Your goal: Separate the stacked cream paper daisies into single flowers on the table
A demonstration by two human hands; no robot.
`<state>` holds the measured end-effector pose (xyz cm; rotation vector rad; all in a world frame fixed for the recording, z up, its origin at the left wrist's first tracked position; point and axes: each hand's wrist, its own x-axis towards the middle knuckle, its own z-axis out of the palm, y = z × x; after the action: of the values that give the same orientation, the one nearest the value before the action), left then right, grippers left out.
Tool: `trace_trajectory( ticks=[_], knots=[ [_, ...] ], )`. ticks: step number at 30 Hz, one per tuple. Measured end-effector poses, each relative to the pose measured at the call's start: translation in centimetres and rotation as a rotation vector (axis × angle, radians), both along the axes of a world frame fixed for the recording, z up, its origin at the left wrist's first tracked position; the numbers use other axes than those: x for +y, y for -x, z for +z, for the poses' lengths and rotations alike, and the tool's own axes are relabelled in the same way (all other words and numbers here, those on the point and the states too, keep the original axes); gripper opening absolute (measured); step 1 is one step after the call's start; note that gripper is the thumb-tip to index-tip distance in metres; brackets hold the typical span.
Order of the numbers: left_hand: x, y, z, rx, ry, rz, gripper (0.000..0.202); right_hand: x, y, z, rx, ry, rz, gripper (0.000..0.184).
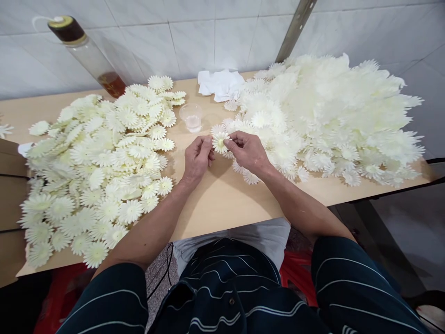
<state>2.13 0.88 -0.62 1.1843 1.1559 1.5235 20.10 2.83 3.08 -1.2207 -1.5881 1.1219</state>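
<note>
Between my two hands, above the middle of the table, is a pale cream artificial flower (pixel 220 143) with a yellowish centre. My left hand (pixel 199 157) pinches it at its left edge, thumb and forefinger together. On the opposite side, my right hand (pixel 247 149) grips the petals between thumb and fingers. A big heap of flower pieces (pixel 333 111) lies close to my right hand, some beneath it. Another spread of similar flowers (pixel 104 167) covers the table to the left of my left hand. Behind the hands stands a small clear plastic cup (pixel 192 118).
A tall bottle (pixel 93 60) with amber liquid stands at the back left. Crumpled white tissue (pixel 221 85) lies by the tiled wall (pixel 194 41). A cardboard box (pixel 10 208) is at the left edge. The wooden table's (pixel 205 211) front edge runs just before my body.
</note>
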Motion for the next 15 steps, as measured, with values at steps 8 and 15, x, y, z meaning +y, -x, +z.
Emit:
trace_trajectory(
  ticks=[8,15],
  knots=[
    [0.00,-0.01,0.17,0.089,-0.045,0.037,0.049,-0.06,-0.22,0.41,-0.067,-0.018,0.066,0.061],
    [-0.10,-0.13,0.29,0.076,-0.049,-0.025,0.056,0.03,-0.32,0.69,-0.054,0.055,0.088,0.074]
  ],
)
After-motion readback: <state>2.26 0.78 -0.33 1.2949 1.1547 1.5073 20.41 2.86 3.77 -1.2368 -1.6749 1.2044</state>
